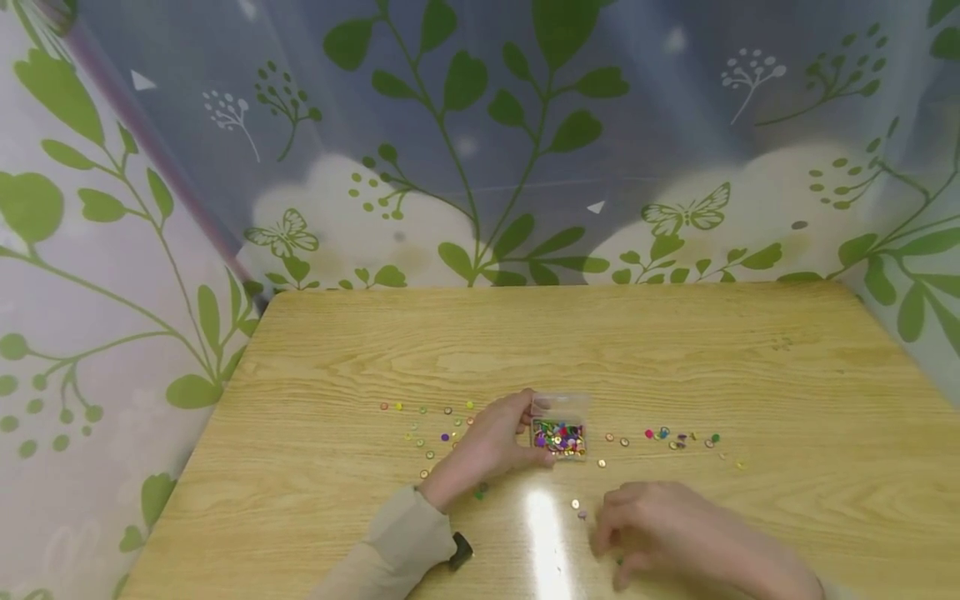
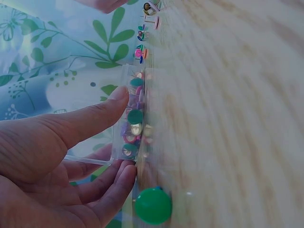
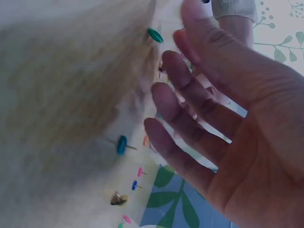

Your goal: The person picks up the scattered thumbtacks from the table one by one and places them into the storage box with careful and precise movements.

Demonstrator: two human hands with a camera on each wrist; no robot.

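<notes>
My left hand [image 1: 491, 442] grips a small clear plastic box [image 2: 117, 137] at its left side, thumb along the near wall and fingers behind. Inside lie many colourful thumbtacks [image 1: 558, 439], and the clear lid [image 1: 566, 406] stands open at the back. A large green-headed tack [image 2: 153, 205] is on the table beside this hand in the left wrist view. My right hand [image 1: 660, 525] hovers low over the table, front right of the box, its fingers loosely bent and apart with nothing between them. Close to its fingertips are a teal tack [image 3: 122, 145] and a green tack [image 3: 155, 34].
Loose tacks lie scattered left of the box, among them a purple tack [image 1: 445, 437]. More spread to its right, including a red tack [image 1: 649, 434]. The wooden table [image 1: 480, 342] meets a leaf-patterned curtain [image 1: 487, 167] at the back. A black object [image 1: 461, 552] shows at my left sleeve.
</notes>
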